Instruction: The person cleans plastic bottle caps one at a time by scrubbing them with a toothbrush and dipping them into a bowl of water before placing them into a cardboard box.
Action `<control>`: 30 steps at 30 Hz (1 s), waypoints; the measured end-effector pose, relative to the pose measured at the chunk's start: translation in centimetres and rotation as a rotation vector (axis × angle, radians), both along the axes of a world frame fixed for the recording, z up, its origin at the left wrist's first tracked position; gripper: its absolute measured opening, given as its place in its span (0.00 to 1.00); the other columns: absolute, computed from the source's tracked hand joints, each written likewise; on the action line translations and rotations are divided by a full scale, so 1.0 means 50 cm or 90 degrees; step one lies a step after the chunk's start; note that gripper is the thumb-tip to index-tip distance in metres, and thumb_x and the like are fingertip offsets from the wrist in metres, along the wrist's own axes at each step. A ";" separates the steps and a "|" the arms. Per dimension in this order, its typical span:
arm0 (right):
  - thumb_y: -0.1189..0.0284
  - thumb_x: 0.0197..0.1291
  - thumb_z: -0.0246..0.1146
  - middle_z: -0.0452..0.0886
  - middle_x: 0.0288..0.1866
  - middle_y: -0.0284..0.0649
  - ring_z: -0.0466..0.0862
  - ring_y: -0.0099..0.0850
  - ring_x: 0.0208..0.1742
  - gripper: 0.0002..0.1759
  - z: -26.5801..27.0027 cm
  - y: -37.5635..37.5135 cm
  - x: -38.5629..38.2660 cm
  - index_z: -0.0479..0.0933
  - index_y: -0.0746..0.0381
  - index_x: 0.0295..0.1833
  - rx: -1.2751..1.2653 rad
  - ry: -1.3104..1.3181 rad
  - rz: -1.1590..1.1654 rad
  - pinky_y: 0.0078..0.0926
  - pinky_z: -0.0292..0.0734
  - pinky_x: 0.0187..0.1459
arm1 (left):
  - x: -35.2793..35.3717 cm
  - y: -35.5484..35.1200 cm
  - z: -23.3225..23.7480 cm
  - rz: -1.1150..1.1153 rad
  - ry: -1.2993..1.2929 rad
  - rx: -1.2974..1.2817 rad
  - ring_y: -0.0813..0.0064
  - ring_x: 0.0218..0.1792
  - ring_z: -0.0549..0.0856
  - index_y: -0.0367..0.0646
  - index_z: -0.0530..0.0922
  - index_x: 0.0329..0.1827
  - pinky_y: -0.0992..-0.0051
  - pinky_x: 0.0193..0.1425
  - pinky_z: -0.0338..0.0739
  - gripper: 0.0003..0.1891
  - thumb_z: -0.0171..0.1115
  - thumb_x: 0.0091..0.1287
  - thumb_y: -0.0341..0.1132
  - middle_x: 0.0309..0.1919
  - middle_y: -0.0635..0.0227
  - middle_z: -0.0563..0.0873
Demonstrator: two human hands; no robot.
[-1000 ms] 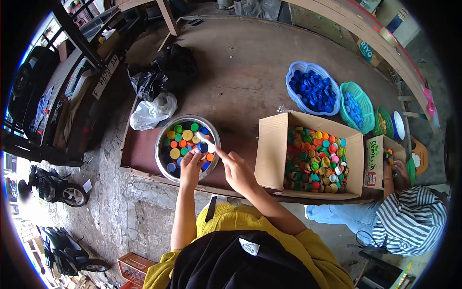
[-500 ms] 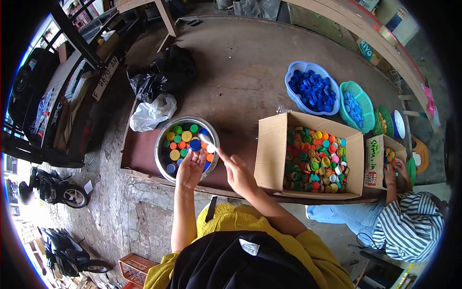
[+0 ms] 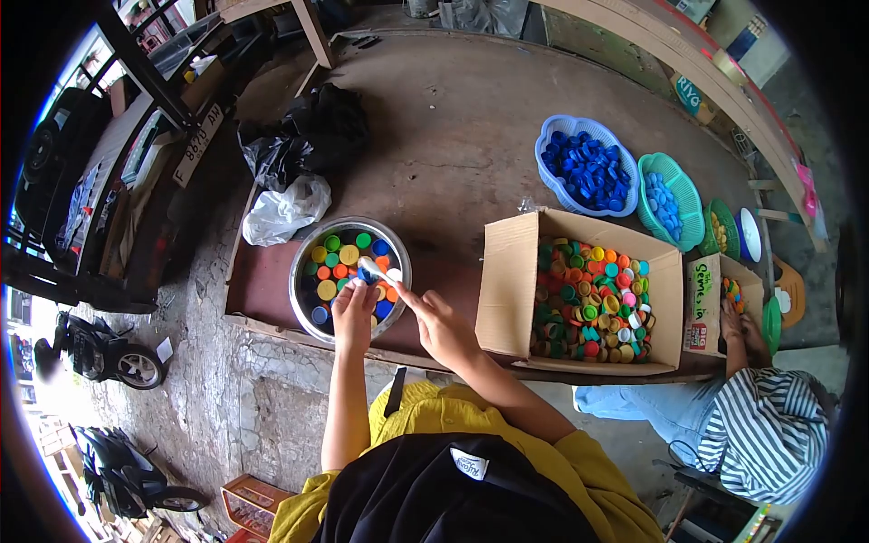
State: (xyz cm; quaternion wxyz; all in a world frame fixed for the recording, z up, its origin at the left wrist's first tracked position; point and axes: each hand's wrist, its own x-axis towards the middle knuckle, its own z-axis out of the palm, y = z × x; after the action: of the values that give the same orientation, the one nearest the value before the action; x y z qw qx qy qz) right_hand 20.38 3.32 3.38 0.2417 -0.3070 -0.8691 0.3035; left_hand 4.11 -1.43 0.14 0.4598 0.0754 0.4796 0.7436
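Over the near side of a round metal bowl (image 3: 405, 303), my left hand (image 3: 355, 312) grips a blue bottle cap (image 3: 364, 275) in its fingertips. My right hand (image 3: 436, 326) is closed round a pale, spoon-like tool (image 3: 378, 271), whose tip meets the blue cap. Green, orange, yellow, blue and white caps lie in the bowl below. A cardboard box (image 3: 509, 290) full of mixed coloured caps stands to the right of my right hand.
Blue (image 3: 549, 172) and green (image 3: 693, 204) baskets hold blue caps at the back right. Black (image 3: 326, 131) and white plastic bags (image 3: 288, 213) lie behind the bowl. A person in a striped shirt (image 3: 769, 434) reaches into a smaller box (image 3: 701, 303) at the right.
My left hand's fingers have closed up round the blue cap, which was resting on them. The tool in my right hand has moved left onto the cap.
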 end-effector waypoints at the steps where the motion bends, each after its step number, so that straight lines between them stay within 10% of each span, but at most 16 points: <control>1: 0.85 0.53 0.52 0.70 0.30 0.41 0.75 0.39 0.25 0.37 0.007 -0.001 -0.002 0.62 0.46 0.69 -0.012 -0.004 -0.005 0.36 0.74 0.27 | 0.002 -0.001 0.002 -0.007 0.059 0.004 0.77 0.44 0.82 0.35 0.73 0.43 0.78 0.52 0.77 0.06 0.52 0.69 0.29 0.40 0.66 0.81; 14: 0.77 0.59 0.54 0.73 0.27 0.41 0.76 0.39 0.25 0.29 0.027 0.068 0.012 0.66 0.44 0.66 -0.014 -0.077 -0.039 0.38 0.74 0.30 | 0.015 -0.017 0.009 -0.060 0.374 -0.042 0.87 0.36 0.76 0.38 0.71 0.40 0.87 0.40 0.69 0.02 0.54 0.68 0.26 0.35 0.74 0.78; 30: 0.86 0.55 0.53 0.68 0.25 0.44 0.72 0.37 0.23 0.33 -0.039 0.013 0.002 0.65 0.52 0.67 -0.037 0.128 -0.057 0.36 0.71 0.29 | 0.002 -0.007 0.036 -0.083 -0.321 0.175 0.71 0.51 0.79 0.38 0.72 0.51 0.70 0.62 0.70 0.11 0.49 0.70 0.33 0.46 0.63 0.80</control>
State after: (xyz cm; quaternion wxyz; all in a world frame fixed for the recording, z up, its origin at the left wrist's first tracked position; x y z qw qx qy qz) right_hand 20.47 3.98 1.45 0.3320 -0.3206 -0.8167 0.3463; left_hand 4.20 -1.77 1.92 0.5969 -0.0197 0.2391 0.7656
